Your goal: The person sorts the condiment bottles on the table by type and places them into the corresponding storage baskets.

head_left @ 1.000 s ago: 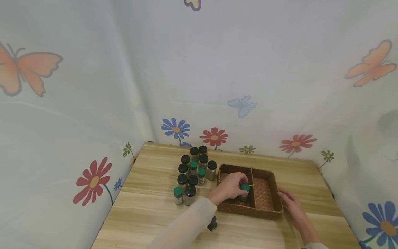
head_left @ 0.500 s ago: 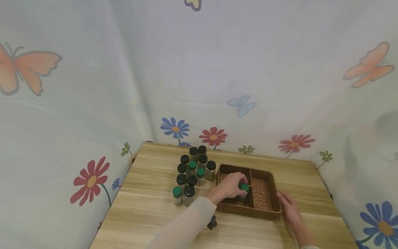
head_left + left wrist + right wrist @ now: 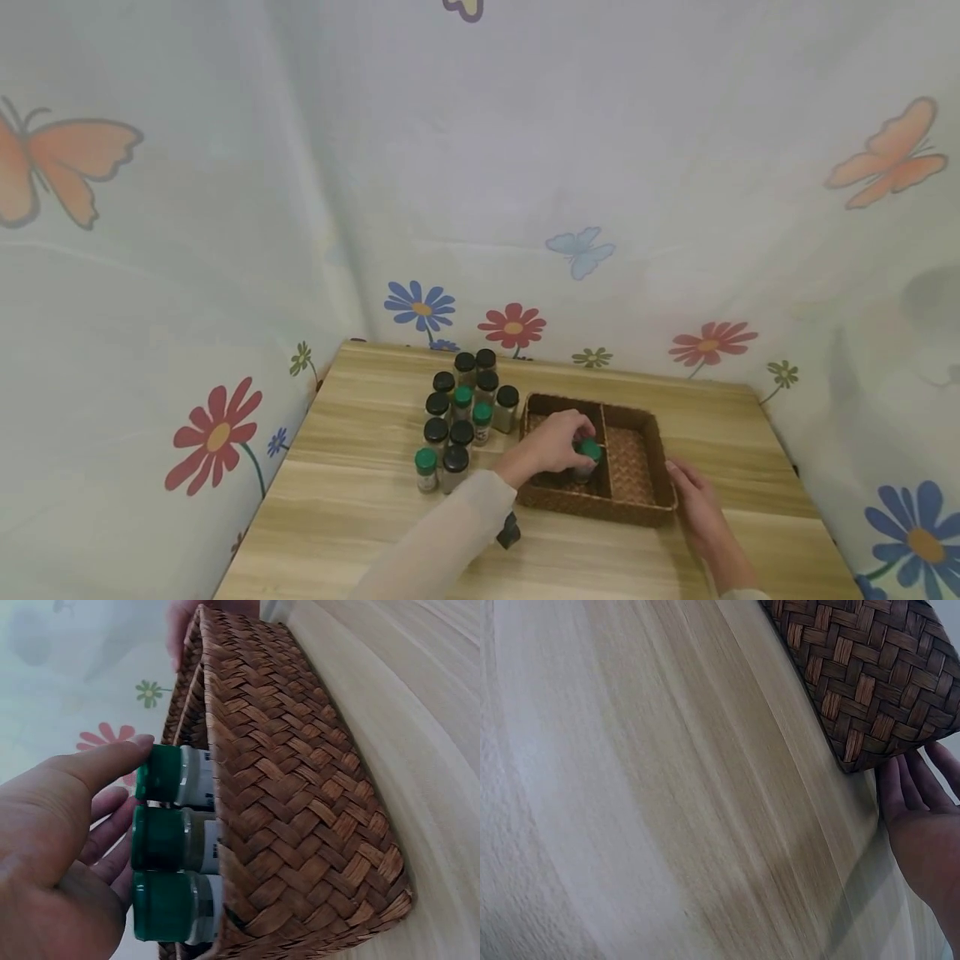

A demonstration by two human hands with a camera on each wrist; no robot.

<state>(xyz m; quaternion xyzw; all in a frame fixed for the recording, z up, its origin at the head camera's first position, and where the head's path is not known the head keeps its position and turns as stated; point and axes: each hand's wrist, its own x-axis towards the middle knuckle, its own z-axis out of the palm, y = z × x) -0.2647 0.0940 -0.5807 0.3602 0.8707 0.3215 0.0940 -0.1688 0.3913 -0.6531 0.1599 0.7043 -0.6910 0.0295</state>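
A brown woven basket (image 3: 585, 505) with dividers rests on the table. In its front left compartment my left hand (image 3: 557, 443) holds a green-capped spice jar (image 3: 590, 451) between thumb and fingers. In the left wrist view the thumb touches the cap of the uppermost jar (image 3: 163, 774), with the other fingers behind the caps. Two more green-capped spice jars (image 3: 161, 838) stand in line beside it, their lower parts hidden by the basket wall. My right hand (image 3: 701, 504) rests with extended fingers against the basket's right side, fingertips right at the lower edge in the right wrist view.
Left of the basket stands a cluster of several spice jars, with black caps (image 3: 455, 458) and green caps (image 3: 425, 459). The basket's right compartment (image 3: 630, 467) shows its woven bottom. A small black piece (image 3: 508, 531) shows beside the left sleeve. A printed curtain (image 3: 480, 183) borders the table.
The head view shifts slightly, moving the scene a little to the left. Both hands keep their places, left at the jar and right at the basket's side.
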